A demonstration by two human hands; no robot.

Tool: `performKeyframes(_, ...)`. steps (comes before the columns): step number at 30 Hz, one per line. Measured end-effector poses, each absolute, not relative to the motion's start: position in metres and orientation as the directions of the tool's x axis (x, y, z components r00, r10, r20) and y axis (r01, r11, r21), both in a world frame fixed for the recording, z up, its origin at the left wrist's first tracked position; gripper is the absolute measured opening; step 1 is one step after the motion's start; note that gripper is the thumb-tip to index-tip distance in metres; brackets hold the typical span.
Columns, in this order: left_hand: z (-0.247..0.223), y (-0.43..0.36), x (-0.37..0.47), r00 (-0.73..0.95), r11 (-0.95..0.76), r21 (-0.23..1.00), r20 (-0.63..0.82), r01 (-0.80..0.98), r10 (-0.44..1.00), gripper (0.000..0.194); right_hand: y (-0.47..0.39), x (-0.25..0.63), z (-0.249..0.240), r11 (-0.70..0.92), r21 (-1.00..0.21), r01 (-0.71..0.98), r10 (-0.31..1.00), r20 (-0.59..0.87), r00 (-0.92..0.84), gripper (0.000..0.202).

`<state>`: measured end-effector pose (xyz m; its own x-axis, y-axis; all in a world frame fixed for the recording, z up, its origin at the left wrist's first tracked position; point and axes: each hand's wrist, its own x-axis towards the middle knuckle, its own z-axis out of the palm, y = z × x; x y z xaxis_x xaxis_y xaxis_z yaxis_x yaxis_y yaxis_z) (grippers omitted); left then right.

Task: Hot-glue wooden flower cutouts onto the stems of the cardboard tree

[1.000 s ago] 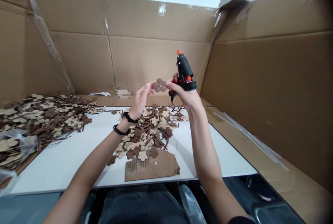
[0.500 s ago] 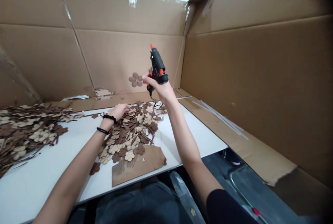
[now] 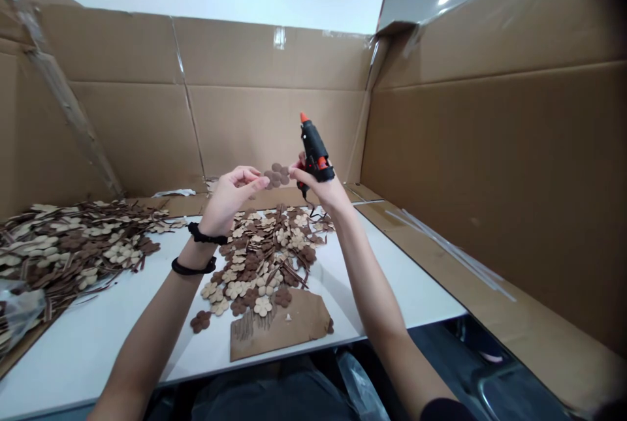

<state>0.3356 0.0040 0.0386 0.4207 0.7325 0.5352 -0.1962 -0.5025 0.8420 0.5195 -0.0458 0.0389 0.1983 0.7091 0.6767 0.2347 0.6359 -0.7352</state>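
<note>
Both hands are raised over a pile of brown and cream flower shapes (image 3: 264, 245). My right hand (image 3: 318, 183) is wrapped round a black glue gun (image 3: 313, 143), its orange tip pointing up. The thumb and fingertips of that hand also pinch the right edge of a brown flower (image 3: 277, 175). My left hand (image 3: 235, 192), with two black bands on the wrist, pinches the flower's left side between thumb and fingers. Whether one flower or two overlap there is hard to tell.
A larger heap of flower shapes and strips (image 3: 73, 245) lies at the left. A cardboard piece (image 3: 289, 326) is at the front edge of the white table (image 3: 122, 316). Clear sticks (image 3: 455, 251) lie on the right ledge. Cardboard walls (image 3: 279, 121) stand behind and beside.
My left hand has risen from the pile to the brown flower in my right hand's fingertips. The glue gun stays in my right hand. The view has shifted, showing more on the left.
</note>
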Motion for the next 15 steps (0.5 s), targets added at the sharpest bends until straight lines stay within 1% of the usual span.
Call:
performKeyframes(2, 0.036, 0.005, 0.338, 0.386, -0.487, 0.843, 0.538, -0.228, 0.749, 0.032, -0.044, 0.516, 0.037, 0.628, -0.736, 0.253, 0.723, 0.672, 0.159, 0.023)
performKeyframes(5, 0.032, 0.009, 0.342, 0.416, -0.433, 0.868, 0.496, -0.242, 0.762, 0.034, -0.041, 0.512, 0.033, 0.635, -0.727, 0.261, 0.722, 0.679, 0.133, 0.021)
performKeyframes(8, 0.031, 0.01, 0.345, 0.429, -0.41, 0.875, 0.483, -0.256, 0.763, 0.033, -0.039, 0.51, 0.032, 0.644, -0.728, 0.235, 0.721, 0.68, 0.131, 0.021)
performKeyframes(15, 0.027, 0.01, 0.346, 0.43, -0.468, 0.858, 0.512, -0.213, 0.743, 0.029, -0.041, 0.51, 0.033, 0.628, -0.746, 0.222, 0.744, 0.659, 0.112, 0.022)
